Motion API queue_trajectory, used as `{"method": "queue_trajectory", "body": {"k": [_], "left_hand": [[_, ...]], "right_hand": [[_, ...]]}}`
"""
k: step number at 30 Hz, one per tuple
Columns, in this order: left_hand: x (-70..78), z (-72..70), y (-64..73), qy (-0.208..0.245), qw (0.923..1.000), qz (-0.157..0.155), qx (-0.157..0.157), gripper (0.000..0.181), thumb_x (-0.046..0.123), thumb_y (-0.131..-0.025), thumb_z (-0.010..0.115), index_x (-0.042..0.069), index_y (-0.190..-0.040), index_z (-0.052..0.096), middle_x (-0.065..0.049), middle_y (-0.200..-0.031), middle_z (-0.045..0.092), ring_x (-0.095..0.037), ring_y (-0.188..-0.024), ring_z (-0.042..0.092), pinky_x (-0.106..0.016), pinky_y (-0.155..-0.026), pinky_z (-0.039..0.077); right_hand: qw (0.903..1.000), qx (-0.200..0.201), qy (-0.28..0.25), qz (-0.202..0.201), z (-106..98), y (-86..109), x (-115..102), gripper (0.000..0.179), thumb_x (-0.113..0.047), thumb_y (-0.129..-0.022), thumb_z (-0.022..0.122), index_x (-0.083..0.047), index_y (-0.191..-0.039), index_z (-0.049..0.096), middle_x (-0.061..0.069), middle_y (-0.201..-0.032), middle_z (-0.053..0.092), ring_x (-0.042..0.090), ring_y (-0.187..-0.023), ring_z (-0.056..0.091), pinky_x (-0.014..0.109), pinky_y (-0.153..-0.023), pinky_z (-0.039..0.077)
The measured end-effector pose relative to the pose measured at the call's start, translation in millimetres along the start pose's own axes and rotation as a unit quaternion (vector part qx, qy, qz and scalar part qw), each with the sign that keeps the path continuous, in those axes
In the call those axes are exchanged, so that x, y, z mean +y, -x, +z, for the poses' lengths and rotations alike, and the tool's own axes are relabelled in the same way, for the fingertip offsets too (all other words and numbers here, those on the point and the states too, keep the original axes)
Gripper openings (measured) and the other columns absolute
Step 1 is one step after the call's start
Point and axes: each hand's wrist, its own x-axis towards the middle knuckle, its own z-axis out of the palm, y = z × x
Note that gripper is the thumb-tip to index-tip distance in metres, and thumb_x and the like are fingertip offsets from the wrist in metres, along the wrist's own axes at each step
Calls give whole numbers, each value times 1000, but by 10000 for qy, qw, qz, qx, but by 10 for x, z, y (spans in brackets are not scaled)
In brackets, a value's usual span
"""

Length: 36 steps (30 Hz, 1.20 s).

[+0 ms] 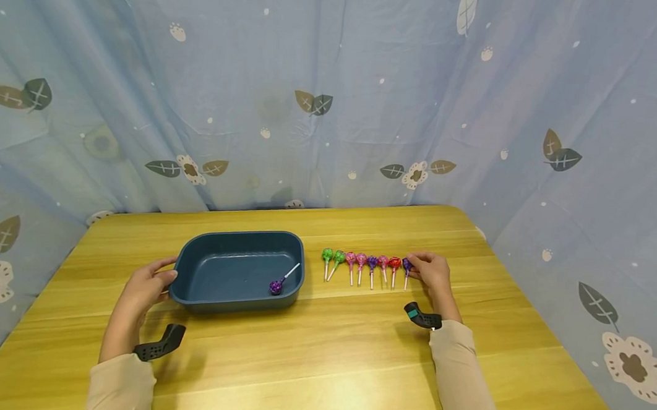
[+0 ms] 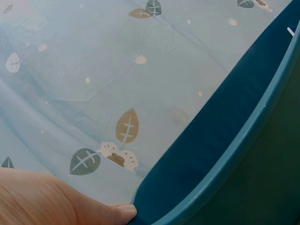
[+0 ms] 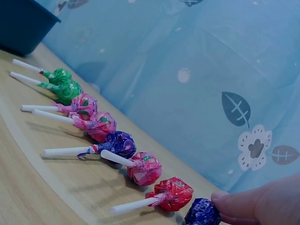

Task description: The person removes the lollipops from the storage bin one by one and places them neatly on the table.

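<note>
A dark blue plastic bin (image 1: 234,302) stands at the left, with one purple-wrapped lollipop (image 1: 276,286) lying inside, its stick leaning toward the right wall. My left hand (image 1: 141,285) holds the bin's left end, the thumb (image 2: 123,213) against the rim; its other fingers are partly hidden. Right of the bin lies a row of lollipops: two green (image 1: 328,254), several pink (image 1: 361,259), a dark purple (image 1: 372,264) and a red one (image 1: 395,263). At the row's right end my right hand (image 1: 432,273) pinches the head of another purple lollipop (image 3: 202,213).
Everything rests on a yellow wood-grain table (image 1: 320,365). A light blue curtain (image 1: 333,106) with leaf and flower prints hangs behind the table and along its sides. Both wrists wear a black camera mount (image 1: 159,343).
</note>
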Motion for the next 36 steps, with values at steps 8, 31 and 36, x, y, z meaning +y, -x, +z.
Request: {"method": "queue_trajectory", "body": {"k": [8,31,36], "left_hand": [[-2,7,-1,-45,10000,-31,22,53,18,-105,37,-3,-151,22,-34,-139,41,-31,-106,60,-35,-79,51],[6,-2,9,-10,10000,-32,25,53,18,-105,37,-3,-151,21,-35,-139,40,-23,-99,61,-38,-81,51],[-8,21,4,-32,9999,41,113,52,17,-105,38,-5,-150,25,-34,-133,46,-23,-97,62,-40,-83,51]], "right_hand": [[10000,-1,-77,51,5,6,-16,35,-15,-96,62,11,-120,60,19,-106,63,11,-70,61,23,-66,54],[9996,244,-122,77,-71,82,-135,38,-27,-97,61,2,-123,60,18,-112,61,25,-86,63,32,-74,54],[9997,119,-210,-48,-74,104,-185,39,-26,-97,60,2,-124,59,21,-117,59,29,-91,62,37,-79,53]]}}
